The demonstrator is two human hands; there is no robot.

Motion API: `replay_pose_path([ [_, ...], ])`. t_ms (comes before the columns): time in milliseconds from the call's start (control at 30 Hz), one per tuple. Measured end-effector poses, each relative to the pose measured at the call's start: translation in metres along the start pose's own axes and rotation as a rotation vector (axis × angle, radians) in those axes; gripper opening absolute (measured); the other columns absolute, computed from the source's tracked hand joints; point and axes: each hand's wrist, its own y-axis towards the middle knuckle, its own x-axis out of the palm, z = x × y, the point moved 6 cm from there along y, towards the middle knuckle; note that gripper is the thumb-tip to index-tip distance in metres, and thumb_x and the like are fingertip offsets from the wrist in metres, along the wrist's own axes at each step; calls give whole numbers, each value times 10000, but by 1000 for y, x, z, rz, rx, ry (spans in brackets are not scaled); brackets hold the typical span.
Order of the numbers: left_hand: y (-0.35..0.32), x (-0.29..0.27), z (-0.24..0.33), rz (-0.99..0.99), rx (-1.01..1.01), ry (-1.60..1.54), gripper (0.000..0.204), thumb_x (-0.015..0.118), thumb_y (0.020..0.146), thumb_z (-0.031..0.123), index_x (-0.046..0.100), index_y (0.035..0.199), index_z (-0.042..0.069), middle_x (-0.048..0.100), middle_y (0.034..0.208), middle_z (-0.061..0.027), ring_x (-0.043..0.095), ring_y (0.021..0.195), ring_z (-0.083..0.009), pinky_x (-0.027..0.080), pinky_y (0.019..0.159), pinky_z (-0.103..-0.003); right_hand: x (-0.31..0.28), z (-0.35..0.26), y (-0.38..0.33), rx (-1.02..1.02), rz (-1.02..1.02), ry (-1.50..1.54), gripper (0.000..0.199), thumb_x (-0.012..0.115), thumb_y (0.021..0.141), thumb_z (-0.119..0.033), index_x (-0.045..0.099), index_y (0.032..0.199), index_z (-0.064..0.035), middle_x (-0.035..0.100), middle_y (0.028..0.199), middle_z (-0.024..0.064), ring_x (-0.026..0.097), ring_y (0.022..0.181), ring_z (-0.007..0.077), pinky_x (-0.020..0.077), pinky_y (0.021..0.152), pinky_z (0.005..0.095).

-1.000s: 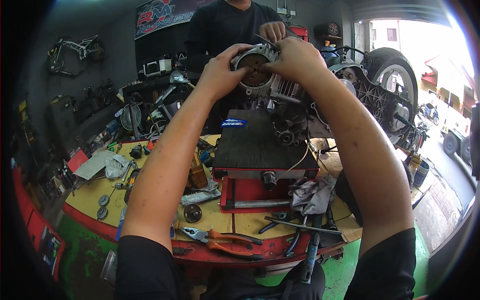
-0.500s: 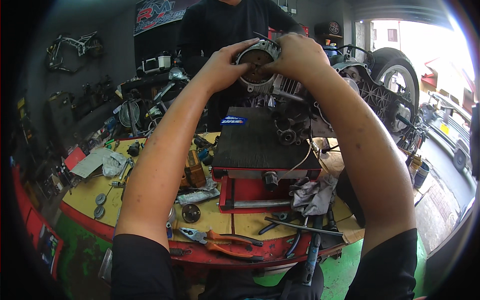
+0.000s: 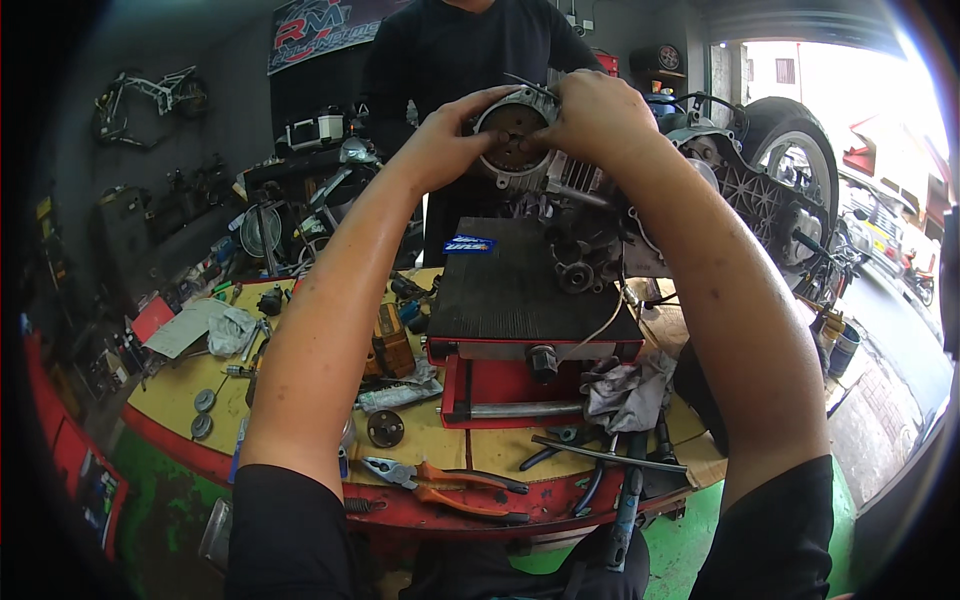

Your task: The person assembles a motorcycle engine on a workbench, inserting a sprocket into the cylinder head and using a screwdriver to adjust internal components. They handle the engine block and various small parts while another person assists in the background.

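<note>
Both my hands grip the round metal housing [image 3: 503,181] at the end of a scooter engine, beyond a black-topped stand. A brown disc [image 3: 514,150] with small holes sits inside its rim. My left hand [image 3: 452,142] wraps the left side, with its thumb on the disc's left part and its fingers over the upper rim. On the right, my right hand [image 3: 603,115] curls over the top edge, with its thumb reaching onto the disc. Most of the right fingers are hidden behind the hand. A thin dark rod [image 3: 527,84] sticks out beside the right fingers.
A red stand with a black top [image 3: 495,290] carries the engine. Orange-handled pliers [image 3: 440,480], a grey rag [image 3: 630,388] and a small round part [image 3: 385,428] lie on the yellow bench [image 3: 190,385]. Across it stands a person in black [image 3: 460,50]. A wheel [image 3: 790,150] rises at right.
The view has shifted slightly, and the bench sits a little lower and further right. My hands keep nearly the same hold on the housing. The person opposite has moved slightly to the right.
</note>
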Motion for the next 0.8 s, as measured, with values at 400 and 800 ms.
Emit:
replay_pose_path([
  [400,-1,-3,3,22,54,42,655,702,895,55,596,1538,121,719,1384,-114,673,1278,-200,525,1112,-336,2,8,1,-22,-13,1,613,857,736,-475,794,1190,-69,762,1203,171,732,1163,342,589,1013,459],
  [800,-1,2,4,74,70,10,603,676,901,-2,645,1492,118,770,1253,-112,734,1127,-168,587,1003,-326,4,13,-1,2,2,51,616,831,760,-515,804,1200,-85,772,1176,201,720,1173,356,560,1042,458],
])
